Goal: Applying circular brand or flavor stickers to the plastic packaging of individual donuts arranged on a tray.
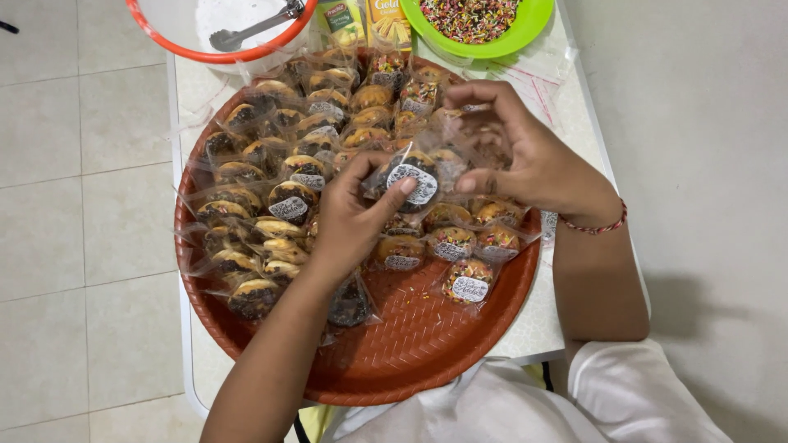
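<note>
We look down on a small white table (pixel 566 303) standing on pale floor tiles, nearly covered by a large round reddish-brown woven plastic tray (pixel 410 353). The tray's far and left parts are packed with small round pastries in clear plastic wrappers (pixel 271 205), some chocolate-topped, some speckled with coloured sprinkles, many carrying an oval dark sticker; its near right part lies bare. Beyond the tray, at the table's far left, we see a white bowl with an orange rim (pixel 176 37) holding a metal spoon (pixel 254 29), and at the far right a bright green bowl of multicoloured sprinkles (pixel 525 33). Over the tray's middle, both hands meet on one clear-wrapped chocolate pastry with an oval sticker (pixel 414 180). The left hand (pixel 349 217) pinches the packet's left edge between thumb and fingers, while the right hand (pixel 517 148), a red thread bracelet (pixel 599 226) at its wrist, curls its fingers around the wrapper's right side, holding the packet just above the others.
</note>
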